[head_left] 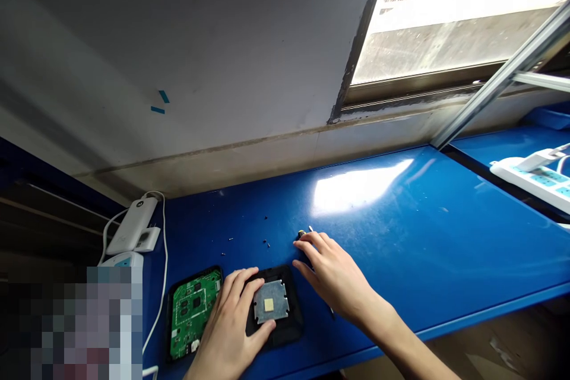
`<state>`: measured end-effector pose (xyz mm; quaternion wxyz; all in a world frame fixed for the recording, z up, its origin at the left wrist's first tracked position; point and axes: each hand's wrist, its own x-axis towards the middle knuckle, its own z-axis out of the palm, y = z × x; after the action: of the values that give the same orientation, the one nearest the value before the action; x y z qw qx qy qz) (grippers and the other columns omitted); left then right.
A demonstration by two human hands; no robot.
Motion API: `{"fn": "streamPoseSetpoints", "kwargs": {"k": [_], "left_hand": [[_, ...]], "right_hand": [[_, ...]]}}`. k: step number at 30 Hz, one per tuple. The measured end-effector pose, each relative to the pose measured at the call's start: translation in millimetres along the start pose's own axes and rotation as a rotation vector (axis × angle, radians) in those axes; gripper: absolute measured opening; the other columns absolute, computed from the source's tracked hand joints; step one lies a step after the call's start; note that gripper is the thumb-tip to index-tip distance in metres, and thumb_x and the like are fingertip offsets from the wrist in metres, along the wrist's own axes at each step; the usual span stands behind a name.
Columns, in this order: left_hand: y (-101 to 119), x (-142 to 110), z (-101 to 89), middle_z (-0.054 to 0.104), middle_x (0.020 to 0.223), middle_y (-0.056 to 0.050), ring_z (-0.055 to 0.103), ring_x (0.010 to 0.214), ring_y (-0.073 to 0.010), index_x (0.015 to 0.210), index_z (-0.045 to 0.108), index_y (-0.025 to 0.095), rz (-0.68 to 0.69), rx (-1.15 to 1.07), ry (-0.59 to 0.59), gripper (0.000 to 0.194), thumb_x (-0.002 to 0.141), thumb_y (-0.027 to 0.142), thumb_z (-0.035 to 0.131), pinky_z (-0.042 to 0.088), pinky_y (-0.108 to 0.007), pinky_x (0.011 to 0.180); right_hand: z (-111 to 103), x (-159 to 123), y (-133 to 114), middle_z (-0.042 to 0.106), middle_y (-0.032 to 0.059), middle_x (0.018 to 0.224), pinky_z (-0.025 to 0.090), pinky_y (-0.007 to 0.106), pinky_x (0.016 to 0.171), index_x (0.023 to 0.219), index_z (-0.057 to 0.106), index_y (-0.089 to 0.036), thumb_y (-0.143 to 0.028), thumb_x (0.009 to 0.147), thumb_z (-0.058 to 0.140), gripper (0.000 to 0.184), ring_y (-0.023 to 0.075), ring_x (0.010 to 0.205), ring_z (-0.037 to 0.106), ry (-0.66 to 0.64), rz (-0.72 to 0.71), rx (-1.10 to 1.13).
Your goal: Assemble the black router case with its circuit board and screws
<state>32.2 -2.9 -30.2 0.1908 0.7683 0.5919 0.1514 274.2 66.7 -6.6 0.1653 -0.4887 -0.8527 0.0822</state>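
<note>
My left hand [234,317] rests over the left side of a black plastic cover [291,303], fingers spread and thumb near its metal plate [279,295]. A small pale square pad [269,305] sits on that plate. Left of this hand lies a green circuit board [189,309] in a black casing, partly hidden by the hand. My right hand [332,270] is above the table with thumb and fingers apart. Under its fingertips shows the black-and-yellow end of a tool [301,234]; the hand hides much of it. A thin metal tip pokes out below the palm.
Several small screws [265,241] lie scattered on the blue table [378,249] beyond the cover. At the left are a white power adapter [133,225] and a white cable [164,237]. A power strip [534,178] lies at the right, past a metal frame post [490,83].
</note>
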Motion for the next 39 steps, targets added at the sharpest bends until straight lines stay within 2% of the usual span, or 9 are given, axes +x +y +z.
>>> {"fn": "streamPoseSetpoints", "kwargs": {"k": [5,13,18,30,35,39], "left_hand": [[1.6,-1.3,2.2,0.060,0.140,-0.008,0.056,0.132,-0.0320,0.125,0.062,0.029,-0.010,0.004,0.018,0.045,0.081,0.031,0.070,0.054,-0.053,0.104],[2.5,-1.9,4.3,0.062,0.138,-0.007,0.058,0.130,-0.0308,0.125,0.063,0.029,-0.003,0.010,0.063,0.044,0.082,0.032,0.070,0.055,-0.051,0.103],[1.0,-2.2,6.7,0.063,0.136,-0.008,0.059,0.128,-0.0309,0.124,0.063,0.028,0.006,0.025,0.085,0.042,0.082,0.033,0.069,0.056,-0.050,0.102],[-0.5,-7.9,9.3,0.059,0.142,-0.008,0.054,0.134,-0.0305,0.132,0.057,0.029,-0.015,0.061,0.048,0.045,0.088,0.035,0.063,0.053,-0.053,0.106],[0.2,-9.4,9.4,0.058,0.144,-0.007,0.054,0.135,-0.0304,0.133,0.057,0.029,-0.025,0.076,0.029,0.046,0.088,0.034,0.062,0.053,-0.053,0.106],[1.4,-9.3,9.4,0.057,0.146,-0.006,0.053,0.137,-0.0302,0.135,0.057,0.030,-0.038,0.091,0.023,0.049,0.087,0.034,0.063,0.052,-0.053,0.108]], "right_hand": [[0.1,1.8,8.4,0.066,0.0141,0.120,0.058,0.046,0.090,0.126,0.060,-0.015,-0.026,0.097,0.062,0.032,0.0295,0.105,0.064,-0.002,0.085,-0.008],[2.0,-1.6,9.5,0.065,0.0130,0.120,0.058,0.045,0.089,0.129,0.059,-0.019,-0.026,0.095,0.064,0.035,0.0282,0.104,0.065,0.049,0.074,0.039],[0.9,0.4,6.8,0.066,0.0137,0.119,0.057,0.045,0.088,0.127,0.059,-0.017,-0.029,0.096,0.062,0.033,0.0293,0.104,0.065,0.026,0.135,-0.008],[9.1,9.8,-2.8,0.069,0.0126,0.103,0.056,0.036,0.075,0.114,0.063,-0.018,-0.031,0.099,0.059,0.021,0.0274,0.091,0.070,-0.094,0.288,-0.176],[14.8,16.0,-2.2,0.070,0.0136,0.106,0.055,0.034,0.072,0.120,0.062,-0.016,-0.026,0.098,0.058,0.024,0.0272,0.092,0.071,-0.122,0.302,-0.204],[17.0,15.8,-0.9,0.071,0.0133,0.105,0.056,0.036,0.074,0.131,0.059,-0.014,-0.021,0.096,0.057,0.035,0.0276,0.090,0.072,-0.112,0.298,-0.206]]}}
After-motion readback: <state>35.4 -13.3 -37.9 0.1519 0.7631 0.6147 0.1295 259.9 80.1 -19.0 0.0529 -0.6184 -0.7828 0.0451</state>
